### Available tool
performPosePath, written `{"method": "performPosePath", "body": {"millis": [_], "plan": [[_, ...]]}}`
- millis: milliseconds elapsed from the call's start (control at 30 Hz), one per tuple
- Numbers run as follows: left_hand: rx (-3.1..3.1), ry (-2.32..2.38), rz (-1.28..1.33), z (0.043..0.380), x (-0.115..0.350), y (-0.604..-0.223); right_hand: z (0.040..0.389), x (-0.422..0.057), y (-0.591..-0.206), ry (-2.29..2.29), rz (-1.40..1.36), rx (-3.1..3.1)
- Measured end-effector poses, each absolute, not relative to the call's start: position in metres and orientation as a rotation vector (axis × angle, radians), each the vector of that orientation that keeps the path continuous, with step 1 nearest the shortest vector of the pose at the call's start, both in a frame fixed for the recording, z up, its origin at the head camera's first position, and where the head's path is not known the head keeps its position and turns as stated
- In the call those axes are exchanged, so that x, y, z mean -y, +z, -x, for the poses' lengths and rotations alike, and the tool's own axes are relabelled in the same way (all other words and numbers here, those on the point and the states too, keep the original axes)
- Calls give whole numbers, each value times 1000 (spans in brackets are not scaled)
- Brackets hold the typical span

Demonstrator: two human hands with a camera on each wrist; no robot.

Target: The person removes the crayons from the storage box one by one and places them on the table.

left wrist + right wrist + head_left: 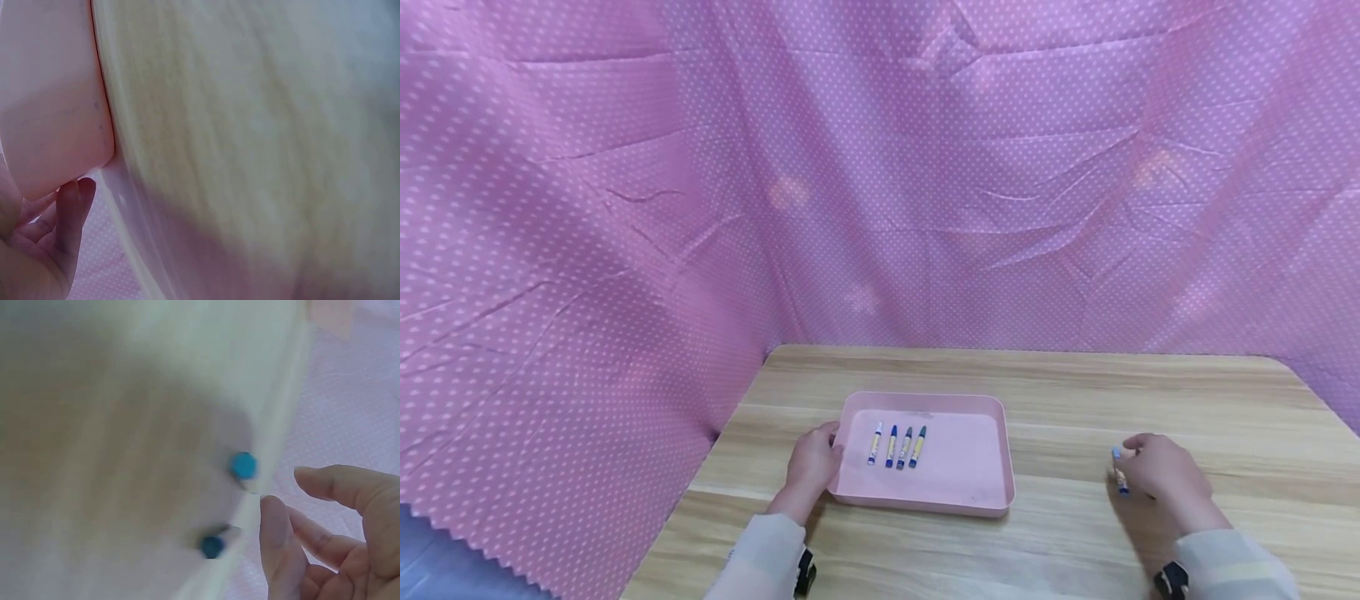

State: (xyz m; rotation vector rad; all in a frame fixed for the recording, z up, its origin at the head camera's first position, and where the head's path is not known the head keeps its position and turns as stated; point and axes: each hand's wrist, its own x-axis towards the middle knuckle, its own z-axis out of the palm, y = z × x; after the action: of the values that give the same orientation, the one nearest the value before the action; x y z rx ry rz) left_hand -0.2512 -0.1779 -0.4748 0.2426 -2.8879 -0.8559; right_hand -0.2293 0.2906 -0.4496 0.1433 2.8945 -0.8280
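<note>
At the left side of a pink tray point(955, 462), my left hand point(812, 462) holds the rim; in the left wrist view its bent fingers point(74, 203) touch the outer wall. Several crayons lie side by side in the tray, among them a white crayon point(875, 443) and a dark blue crayon point(891, 447). My right hand point(1165, 475) is over the table, right of the tray, by a light blue crayon point(1122, 483). The right wrist view shows thumb and forefinger apart, near a bright blue crayon end point(243, 465) and a darker crayon end point(212, 546).
The wooden table point(1060, 550) has rounded far corners. Pink dotted cloth point(925, 208) hangs behind it and along the left side. A dark band point(805, 573) sits at the left wrist, another point(1172, 579) at the right.
</note>
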Motion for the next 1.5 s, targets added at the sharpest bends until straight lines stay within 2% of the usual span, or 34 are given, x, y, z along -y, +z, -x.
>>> {"method": "performPosePath", "body": {"millis": [433, 1000, 1500], "plan": [[2856, -847, -193, 251, 180, -476, 236, -272, -407, -1051, -11, -2883], [2848, -826, -234, 245, 177, -477, 242, -197, -404, -1272, 77, -2830], [2848, -808, -230, 245, 177, -477, 251, -119, -430, -1398, 126, -2769]]}}
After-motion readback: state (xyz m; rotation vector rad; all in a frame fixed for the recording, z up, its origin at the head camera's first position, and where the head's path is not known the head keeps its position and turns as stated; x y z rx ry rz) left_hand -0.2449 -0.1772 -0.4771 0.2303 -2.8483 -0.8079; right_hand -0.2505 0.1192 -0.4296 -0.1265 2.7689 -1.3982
